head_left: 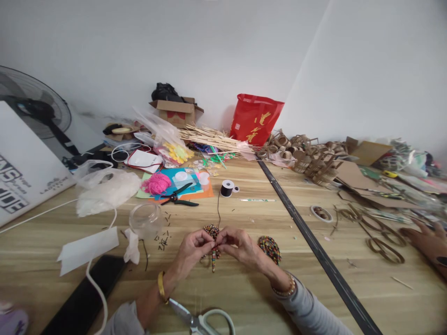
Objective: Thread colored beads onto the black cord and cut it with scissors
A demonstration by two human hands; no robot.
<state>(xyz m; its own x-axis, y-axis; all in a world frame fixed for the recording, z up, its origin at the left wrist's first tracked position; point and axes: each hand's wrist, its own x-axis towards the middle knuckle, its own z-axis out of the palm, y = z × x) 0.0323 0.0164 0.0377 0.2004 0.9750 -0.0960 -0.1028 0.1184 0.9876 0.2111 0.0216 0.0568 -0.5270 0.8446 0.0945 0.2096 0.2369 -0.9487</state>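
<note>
My left hand (196, 247) and my right hand (238, 245) meet at the middle of the table, both with fingertips pinched together. Between them is a bundle of small multicoloured beads (213, 263), partly covered by my fingers. A dark cord (219, 210) runs from my fingertips up to a spool of black cord (227, 188) standing beyond. My left fingers grip the strung beads; the right fingers pinch the cord beside them, though the exact hold is partly hidden. A coiled bead string (270, 250) lies right of my right hand. Scissors (199, 321) rest below, near my left wrist.
Black-handled pliers (179, 197) and pink yarn (157, 184) lie on coloured sheets. A clear jar (145, 219) stands at left. A dark strip (300, 221) crosses the table. Another person's hand (428, 239) is at far right, near brown loops (384, 246). A red bag (256, 120) stands behind.
</note>
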